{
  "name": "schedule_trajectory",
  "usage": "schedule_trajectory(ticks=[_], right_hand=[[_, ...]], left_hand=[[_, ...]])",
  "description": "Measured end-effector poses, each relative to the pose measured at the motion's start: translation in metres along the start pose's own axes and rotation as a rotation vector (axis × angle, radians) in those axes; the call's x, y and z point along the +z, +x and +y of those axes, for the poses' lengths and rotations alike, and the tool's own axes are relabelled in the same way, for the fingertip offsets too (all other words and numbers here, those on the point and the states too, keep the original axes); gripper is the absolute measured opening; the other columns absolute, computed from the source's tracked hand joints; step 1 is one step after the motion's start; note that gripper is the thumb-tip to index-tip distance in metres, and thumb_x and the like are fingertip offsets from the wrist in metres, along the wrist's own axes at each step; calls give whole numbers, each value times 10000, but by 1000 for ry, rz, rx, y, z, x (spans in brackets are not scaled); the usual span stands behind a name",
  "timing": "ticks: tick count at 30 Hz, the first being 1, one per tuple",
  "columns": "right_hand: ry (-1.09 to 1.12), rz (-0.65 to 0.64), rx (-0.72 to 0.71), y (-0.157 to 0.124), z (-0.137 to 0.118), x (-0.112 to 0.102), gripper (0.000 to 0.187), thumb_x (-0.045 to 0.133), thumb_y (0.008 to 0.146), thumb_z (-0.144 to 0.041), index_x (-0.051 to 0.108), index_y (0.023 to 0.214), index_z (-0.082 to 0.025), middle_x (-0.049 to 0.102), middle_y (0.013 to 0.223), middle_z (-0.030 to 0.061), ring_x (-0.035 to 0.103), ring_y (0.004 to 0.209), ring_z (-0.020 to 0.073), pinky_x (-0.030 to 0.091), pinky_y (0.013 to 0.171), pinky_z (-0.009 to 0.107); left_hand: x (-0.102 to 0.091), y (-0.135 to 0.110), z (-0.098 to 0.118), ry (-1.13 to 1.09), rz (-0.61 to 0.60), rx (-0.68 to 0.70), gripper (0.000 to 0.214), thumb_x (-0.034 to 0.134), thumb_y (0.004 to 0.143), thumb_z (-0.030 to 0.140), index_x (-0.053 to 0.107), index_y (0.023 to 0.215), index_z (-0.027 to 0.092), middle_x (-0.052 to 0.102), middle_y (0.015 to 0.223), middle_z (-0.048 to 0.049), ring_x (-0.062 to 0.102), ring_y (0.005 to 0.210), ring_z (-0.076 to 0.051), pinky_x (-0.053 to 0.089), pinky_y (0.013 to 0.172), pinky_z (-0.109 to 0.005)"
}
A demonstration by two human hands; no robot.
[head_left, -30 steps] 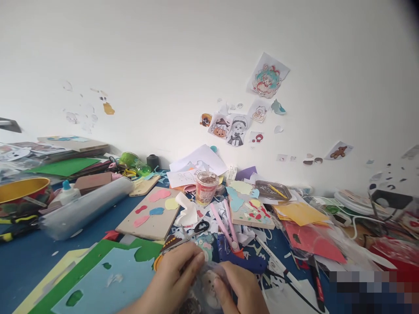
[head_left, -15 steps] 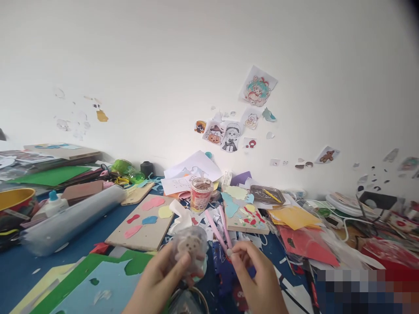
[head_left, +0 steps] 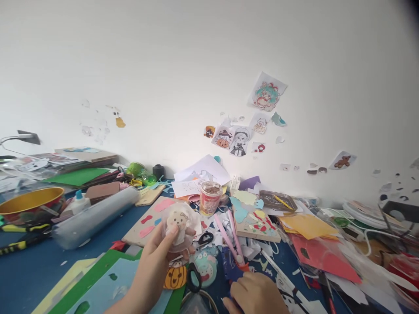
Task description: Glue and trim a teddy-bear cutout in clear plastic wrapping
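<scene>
My left hand [head_left: 151, 266] is closed, pinching a small cartoon bear figure [head_left: 177, 221] in clear plastic film between thumb and fingers. It is held up over a beige board [head_left: 135, 233] dotted with coloured patches. My right hand [head_left: 257, 294] is low at the front with its fingers curled beside a blue printed item [head_left: 231, 267]; what they grip, if anything, is hidden. Just above it lie pink-bladed scissors [head_left: 234, 240], spread apart, with a white pivot. Between my hands are a pumpkin cutout [head_left: 176, 277], a teal character cutout [head_left: 207, 264] and a black-handled tool [head_left: 194, 279].
A lidded cup [head_left: 210, 200] stands mid-table. Boards, coloured sheets and paper scraps surround it. To the left are a clear plastic roll [head_left: 94, 218], a glue bottle [head_left: 79, 203] and a yellow-lined bowl [head_left: 32, 203]. Red and orange sheets [head_left: 322, 255] pile up at right.
The view has swung left. My left hand has raised the bear figure, which now shows more plainly. My right hand has dropped from beside the scissors' pivot to lower down, fingers curled.
</scene>
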State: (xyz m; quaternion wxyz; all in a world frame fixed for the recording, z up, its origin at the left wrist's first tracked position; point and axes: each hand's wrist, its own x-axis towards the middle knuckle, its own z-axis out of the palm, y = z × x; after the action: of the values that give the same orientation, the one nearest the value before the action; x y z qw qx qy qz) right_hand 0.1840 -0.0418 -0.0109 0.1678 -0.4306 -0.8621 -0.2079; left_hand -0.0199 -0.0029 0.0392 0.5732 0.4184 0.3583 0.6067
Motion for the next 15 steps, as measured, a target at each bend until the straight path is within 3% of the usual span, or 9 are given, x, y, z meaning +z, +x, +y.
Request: schedule_trajectory(ticks=[5, 9, 15], right_hand=[[143, 94, 68, 0, 5, 0, 140, 456, 779, -130, 571, 752, -205, 626, 662, 19, 574, 628, 175, 414, 586, 264], [323, 97, 94, 10, 3, -8, 288, 452, 766, -84, 563, 995, -218, 654, 933, 37, 574, 838, 196, 453, 753, 289], [435, -167, 285, 54, -23, -2, 527, 613, 719, -279, 475, 1221, -195, 551, 1194, 101, 456, 1101, 294, 377, 925, 409]], left_hand=[[-5, 5, -1, 73, -43, -23, 307, 582, 783, 416, 499, 949, 171, 666, 850, -49, 598, 565, -149, 458, 488, -243], [-9, 10, 7, 38, 20, 48, 310, 573, 788, 412, 507, 981, 179, 667, 852, -34, 587, 545, -130, 463, 491, -234], [-11, 12, 9, -3, -2, 102, 270, 580, 786, 383, 526, 939, 168, 669, 864, -42, 605, 550, -132, 477, 518, -239]])
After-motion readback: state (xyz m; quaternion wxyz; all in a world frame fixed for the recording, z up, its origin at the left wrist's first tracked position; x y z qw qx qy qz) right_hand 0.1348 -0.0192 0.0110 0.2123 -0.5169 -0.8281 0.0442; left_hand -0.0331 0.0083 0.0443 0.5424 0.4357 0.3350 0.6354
